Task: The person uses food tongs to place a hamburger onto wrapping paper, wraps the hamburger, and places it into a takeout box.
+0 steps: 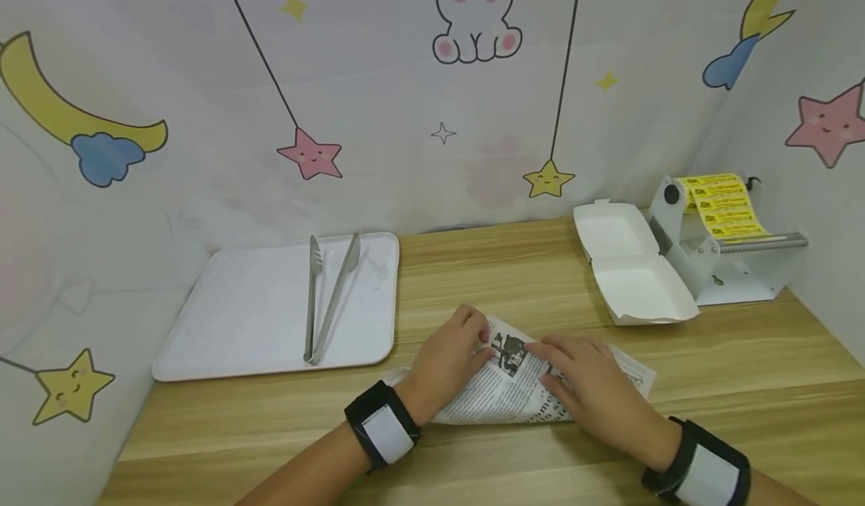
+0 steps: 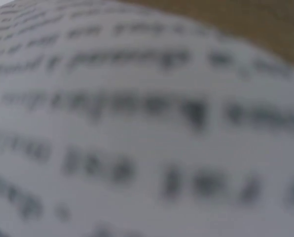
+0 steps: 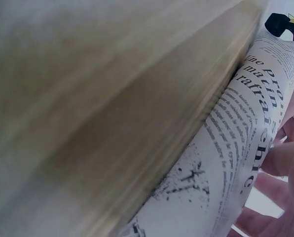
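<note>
A newspaper-print wrapping sheet (image 1: 503,397) lies folded at the front of the table, bulging slightly; anything inside it is hidden. My left hand (image 1: 446,359) is at its left side, pinching the upper edge between curled fingers and thumb. On the right part of the sheet rests my right hand (image 1: 595,386), fingers fairly straight and fingertips near the printed picture (image 1: 508,352). The left wrist view is filled by blurred print on the paper (image 2: 137,138). In the right wrist view, fingers (image 3: 280,160) lie against the printed sheet (image 3: 236,133).
At the left, a white tray (image 1: 236,318) carries metal tongs (image 1: 331,303). An opened white takeaway box (image 1: 638,284) stands at the back right, beside a label dispenser (image 1: 743,273) with a roll of yellow labels (image 1: 726,206). A patterned curtain (image 1: 399,115) hangs behind the table.
</note>
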Demonstrator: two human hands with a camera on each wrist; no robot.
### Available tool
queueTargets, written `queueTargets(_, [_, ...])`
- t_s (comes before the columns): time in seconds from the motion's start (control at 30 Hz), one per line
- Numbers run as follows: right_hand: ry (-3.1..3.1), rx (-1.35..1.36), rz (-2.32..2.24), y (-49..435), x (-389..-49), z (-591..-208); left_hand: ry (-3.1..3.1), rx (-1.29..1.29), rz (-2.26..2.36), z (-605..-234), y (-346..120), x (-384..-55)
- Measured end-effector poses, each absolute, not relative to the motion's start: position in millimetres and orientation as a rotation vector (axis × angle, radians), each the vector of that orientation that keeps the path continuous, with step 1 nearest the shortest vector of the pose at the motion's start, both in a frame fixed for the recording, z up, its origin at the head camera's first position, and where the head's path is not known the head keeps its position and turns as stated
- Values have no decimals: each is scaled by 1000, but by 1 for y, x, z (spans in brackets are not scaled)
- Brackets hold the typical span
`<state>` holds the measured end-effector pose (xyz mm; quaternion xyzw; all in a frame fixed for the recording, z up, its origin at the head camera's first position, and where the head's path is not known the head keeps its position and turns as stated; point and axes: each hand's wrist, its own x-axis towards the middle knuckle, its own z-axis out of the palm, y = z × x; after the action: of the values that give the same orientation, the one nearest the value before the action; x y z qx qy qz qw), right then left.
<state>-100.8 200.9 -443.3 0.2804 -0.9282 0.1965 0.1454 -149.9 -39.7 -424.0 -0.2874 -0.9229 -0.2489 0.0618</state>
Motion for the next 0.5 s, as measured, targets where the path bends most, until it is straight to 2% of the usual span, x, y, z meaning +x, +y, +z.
queueTargets(0.27, [-2829,782,572,199,-96,-442,-2777,-1054,-503,-430,-41,-150])
queueTargets(0.5, [-2876,783,564,199,-95,-439,-2866,-1098,-636,-430,-46,-154])
